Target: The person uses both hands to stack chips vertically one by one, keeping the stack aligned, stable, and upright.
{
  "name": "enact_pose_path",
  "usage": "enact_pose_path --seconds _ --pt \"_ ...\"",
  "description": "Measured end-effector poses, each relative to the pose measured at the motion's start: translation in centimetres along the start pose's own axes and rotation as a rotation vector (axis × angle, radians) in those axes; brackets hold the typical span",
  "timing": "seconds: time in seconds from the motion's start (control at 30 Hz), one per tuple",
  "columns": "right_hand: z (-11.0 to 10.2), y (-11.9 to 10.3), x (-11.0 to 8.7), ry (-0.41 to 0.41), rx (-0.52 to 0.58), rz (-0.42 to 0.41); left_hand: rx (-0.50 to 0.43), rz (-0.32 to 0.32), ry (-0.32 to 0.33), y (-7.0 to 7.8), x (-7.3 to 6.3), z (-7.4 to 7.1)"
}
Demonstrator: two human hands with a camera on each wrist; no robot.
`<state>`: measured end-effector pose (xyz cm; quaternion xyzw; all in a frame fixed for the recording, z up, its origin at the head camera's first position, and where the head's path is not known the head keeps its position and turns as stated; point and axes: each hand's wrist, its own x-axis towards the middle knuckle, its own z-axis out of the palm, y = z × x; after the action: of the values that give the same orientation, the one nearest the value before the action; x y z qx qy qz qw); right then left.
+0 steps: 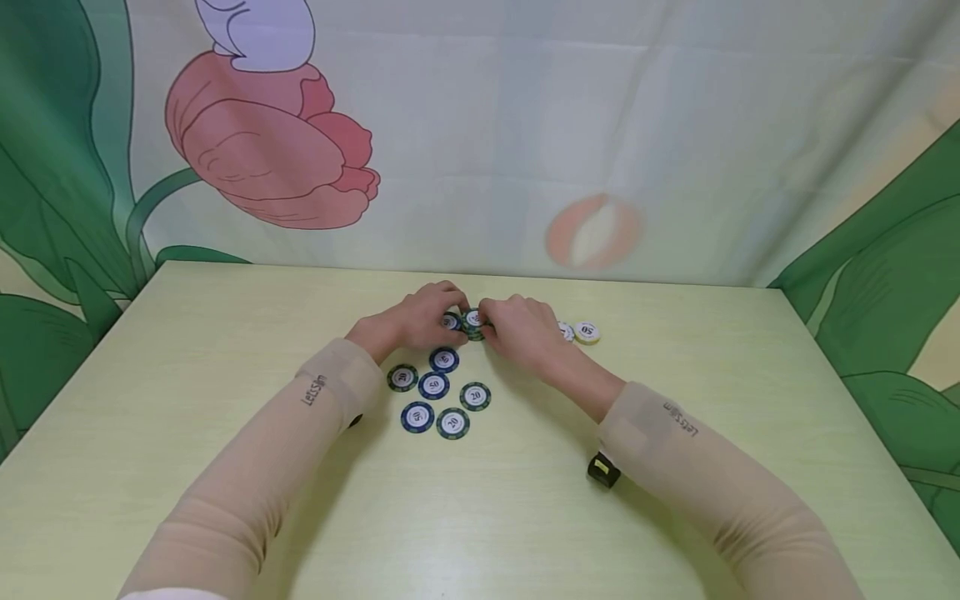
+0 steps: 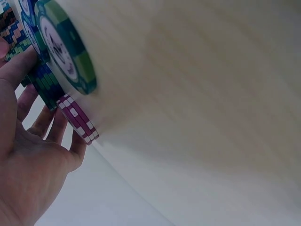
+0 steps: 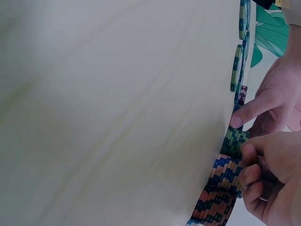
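My left hand [image 1: 420, 317] grips a stack of blue poker chips [image 1: 451, 322], thumb on the near side and fingers behind. Against that stack stands a stack of green poker chips [image 3: 234, 142]. The fingers of my right hand [image 1: 522, 329] are bent at the green stack's top and right side, pinching it. In the left wrist view, a short purple stack [image 2: 77, 119] stands beside the fingers of the left hand [image 2: 40, 160]. Nearer to me lie several loose chips, among them a blue one [image 1: 417, 417] and a green one [image 1: 453, 423].
A blue-and-orange stack [image 3: 225, 174] and a black-and-orange stack [image 3: 214, 205] continue the row beside the right hand. At the row's right end are white chips [image 1: 566, 332] and yellow chips [image 1: 587, 332]. A patterned curtain [image 1: 480, 167] hangs behind the table [image 1: 480, 517].
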<state>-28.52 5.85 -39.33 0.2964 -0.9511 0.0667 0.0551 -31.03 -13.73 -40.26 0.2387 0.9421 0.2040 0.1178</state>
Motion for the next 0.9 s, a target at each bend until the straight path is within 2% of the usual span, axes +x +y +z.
enact_pose_path --seconds 0.17,0.27,0.47,0.63,0.9 --pt "-0.1 0.0 -0.3 -0.016 0.013 -0.002 0.000 -0.017 -0.005 0.0 0.1 0.0" --pt "-0.3 0.0 -0.6 -0.053 0.024 -0.021 0.001 -0.023 -0.006 0.0 0.1 0.1" --pt "-0.8 0.0 -1.5 -0.189 0.042 -0.106 0.009 -0.027 -0.008 0.0 0.0 0.0" --pt "-1.1 -0.1 -2.1 -0.298 0.083 -0.138 0.015 -0.034 -0.011 0.1 0.0 -0.1" --pt "-1.0 0.2 -2.3 -0.328 0.076 -0.158 0.014 -0.031 -0.008 0.0 0.0 0.0"
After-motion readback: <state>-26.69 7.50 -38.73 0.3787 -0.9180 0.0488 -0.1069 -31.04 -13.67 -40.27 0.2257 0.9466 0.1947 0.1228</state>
